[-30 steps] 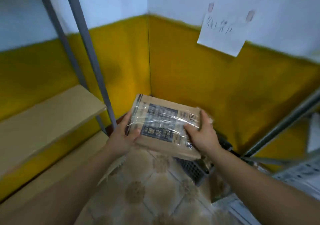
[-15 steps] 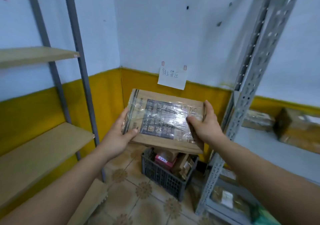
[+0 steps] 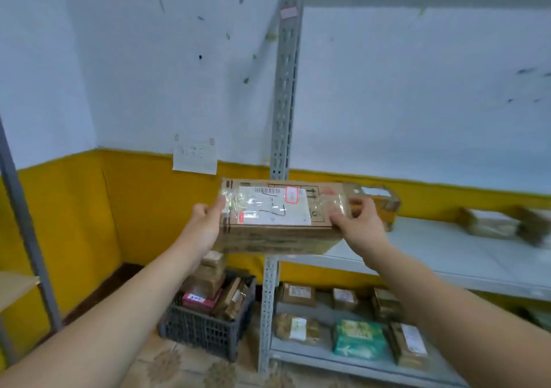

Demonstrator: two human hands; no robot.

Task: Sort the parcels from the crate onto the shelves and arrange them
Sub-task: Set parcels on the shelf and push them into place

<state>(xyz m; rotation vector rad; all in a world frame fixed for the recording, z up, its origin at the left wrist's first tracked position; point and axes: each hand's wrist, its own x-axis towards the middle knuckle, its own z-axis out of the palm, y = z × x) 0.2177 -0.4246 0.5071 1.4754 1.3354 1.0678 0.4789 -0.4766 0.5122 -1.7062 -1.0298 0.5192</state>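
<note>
I hold a flat brown cardboard parcel [image 3: 277, 232] with a white shipping label under clear tape, level at chest height. My left hand [image 3: 205, 223] grips its left end and my right hand [image 3: 357, 223] grips its right end. The parcel hangs at the left front corner of the grey metal shelf unit, in front of its post [image 3: 283, 95] and just above the middle shelf [image 3: 432, 256]. Below, on the floor, the dark plastic crate [image 3: 205, 331] holds several more parcels.
Another parcel [image 3: 378, 199] lies on the middle shelf behind my right hand, and more lie at the far right [image 3: 501, 223]. The lower shelf [image 3: 351, 358] carries several boxes. A second rack's post [image 3: 21, 214] and wooden shelf [image 3: 15, 286] stand at left.
I have lifted the parcel and swung it right toward the metal shelf unit, and turned it so the labelled face shows. My view has risen and turned right.
</note>
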